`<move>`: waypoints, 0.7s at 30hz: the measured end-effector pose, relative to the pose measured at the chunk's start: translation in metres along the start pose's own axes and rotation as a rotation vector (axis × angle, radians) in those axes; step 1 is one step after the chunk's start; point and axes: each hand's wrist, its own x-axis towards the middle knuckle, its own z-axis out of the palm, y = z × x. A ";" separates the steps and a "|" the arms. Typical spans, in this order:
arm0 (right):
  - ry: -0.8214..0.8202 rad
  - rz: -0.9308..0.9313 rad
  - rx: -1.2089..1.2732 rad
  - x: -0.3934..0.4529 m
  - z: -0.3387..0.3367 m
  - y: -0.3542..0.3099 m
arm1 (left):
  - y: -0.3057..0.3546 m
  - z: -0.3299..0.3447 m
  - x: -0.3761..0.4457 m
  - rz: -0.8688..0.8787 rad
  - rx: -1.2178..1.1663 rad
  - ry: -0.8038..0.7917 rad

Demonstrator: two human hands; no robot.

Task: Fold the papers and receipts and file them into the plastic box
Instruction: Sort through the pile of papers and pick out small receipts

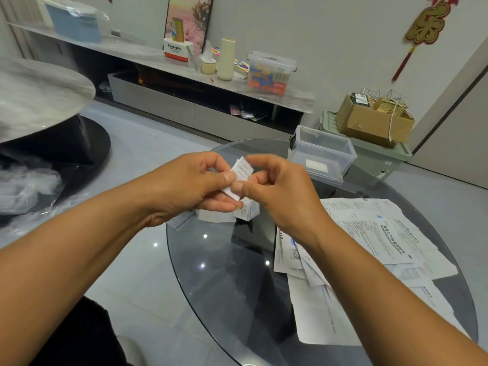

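Note:
A small folded white receipt point(239, 175) is held in the air above the round glass table point(224, 281). My left hand point(192, 186) pinches its left side between thumb and fingers. My right hand point(274, 191) pinches its right side with thumb and curled fingers. The clear plastic box point(320, 154) stands open at the table's far side, with a white folded paper lying on its bottom. A pile of unfolded papers and receipts point(369, 249) covers the table's right half. A few small folded papers point(247, 211) lie on the glass just below my hands.
A cardboard box point(375, 120) sits on a green crate behind the table. A long low cabinet point(184, 75) along the wall carries a lidded plastic container, cups and boxes. A round marble table point(34, 96) stands at the left. My dark-clothed knee shows at the bottom left.

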 end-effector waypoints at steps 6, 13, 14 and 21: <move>0.039 -0.107 -0.100 -0.002 0.003 -0.009 | 0.001 0.004 -0.001 0.012 -0.021 0.000; 0.009 0.370 -0.551 0.013 -0.002 0.017 | -0.005 -0.013 0.014 0.069 0.103 0.313; -0.055 0.417 -0.601 0.014 0.003 0.024 | -0.007 -0.013 0.015 0.052 0.097 0.313; -0.067 0.404 -0.203 0.017 -0.021 0.007 | -0.013 -0.009 0.021 -0.013 0.146 0.310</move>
